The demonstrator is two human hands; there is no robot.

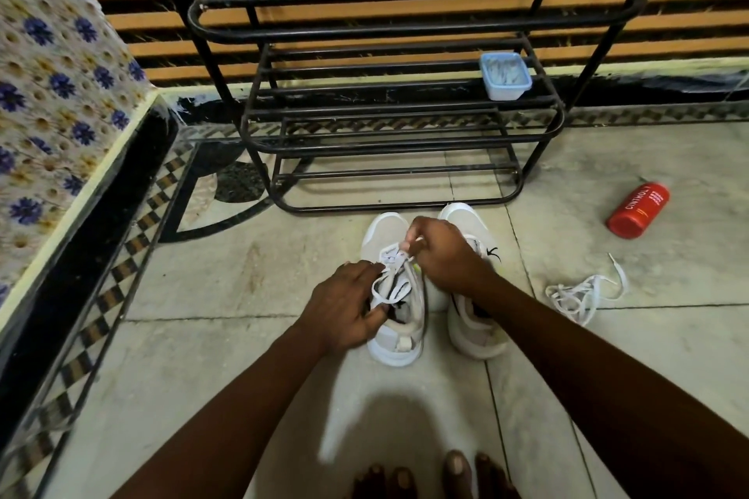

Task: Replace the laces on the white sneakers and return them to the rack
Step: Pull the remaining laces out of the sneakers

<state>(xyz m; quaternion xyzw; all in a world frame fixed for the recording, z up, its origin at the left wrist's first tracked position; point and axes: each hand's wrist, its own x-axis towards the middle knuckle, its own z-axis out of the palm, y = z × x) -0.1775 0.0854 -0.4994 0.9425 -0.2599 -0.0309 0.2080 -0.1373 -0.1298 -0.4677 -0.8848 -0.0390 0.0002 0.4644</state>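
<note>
Two white sneakers stand side by side on the tiled floor in front of the black metal rack (pixel 389 142). Over the left sneaker (pixel 399 340), my left hand (pixel 344 306) holds a loop of white lace (pixel 383 290) at the tongue. My right hand (pixel 441 253) pinches the other end of that lace just above the eyelets. The right sneaker (pixel 478 336) is partly hidden under my right wrist. A loose white lace (pixel 579 294) lies in a tangle on the floor to the right.
A red canister (pixel 638 209) lies on its side at the right. A small blue tub (pixel 506 76) sits on a middle rack shelf. A flower-patterned wall with a black base (pixel 81 215) bounds the left. My toes (pixel 429 476) show at the bottom edge.
</note>
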